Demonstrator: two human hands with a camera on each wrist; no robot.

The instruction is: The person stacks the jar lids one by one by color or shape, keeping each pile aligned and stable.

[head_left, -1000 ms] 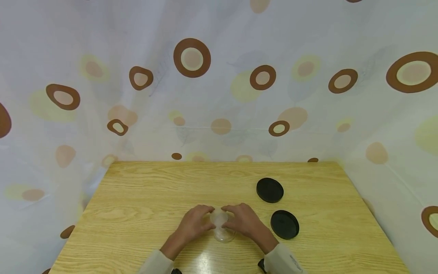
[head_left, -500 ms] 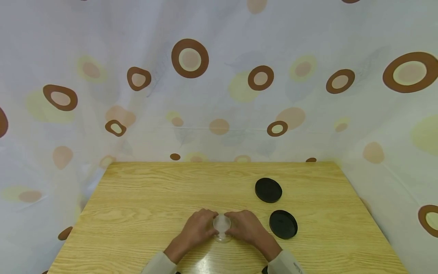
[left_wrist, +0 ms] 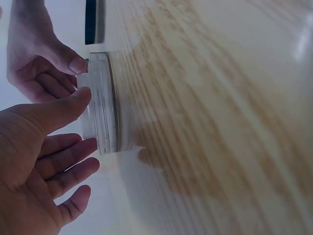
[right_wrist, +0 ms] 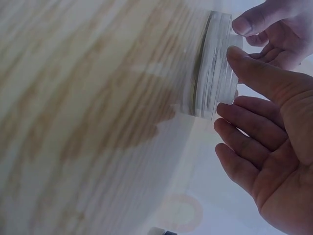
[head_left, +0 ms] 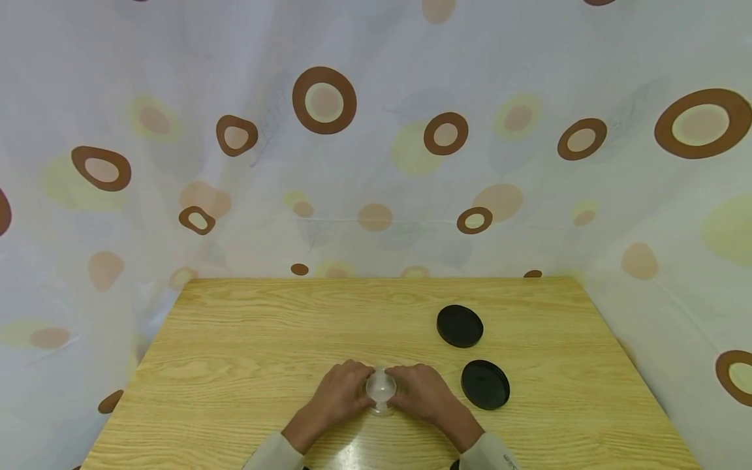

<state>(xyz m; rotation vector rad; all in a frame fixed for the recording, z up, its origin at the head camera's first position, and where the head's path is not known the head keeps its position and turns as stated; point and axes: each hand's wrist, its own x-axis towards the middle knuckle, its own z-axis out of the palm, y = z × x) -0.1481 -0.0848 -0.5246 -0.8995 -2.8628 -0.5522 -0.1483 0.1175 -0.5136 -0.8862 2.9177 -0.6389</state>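
A clear, shallow round dish stands on the table near its front, between my hands. From the side it looks layered, with a narrower upper part over a wider lower part that rests on the wood. My left hand pinches the upper part from the left, thumb nearer me and fingers on the far side. Opposite, my right hand pinches it from the right in the same way. The remaining fingers of both hands are spread loosely beside it. Whether the two parts are separate pieces I cannot tell.
Two round black lid-like discs with raised rims lie right of my right hand: a nearer disc and a farther disc. The wooden table ends at a patterned cloth behind and at both sides.
Both hands, with the upper clear part between them, have come down and slightly toward me, so it now sits over the wider lower part. The black discs have stayed put.
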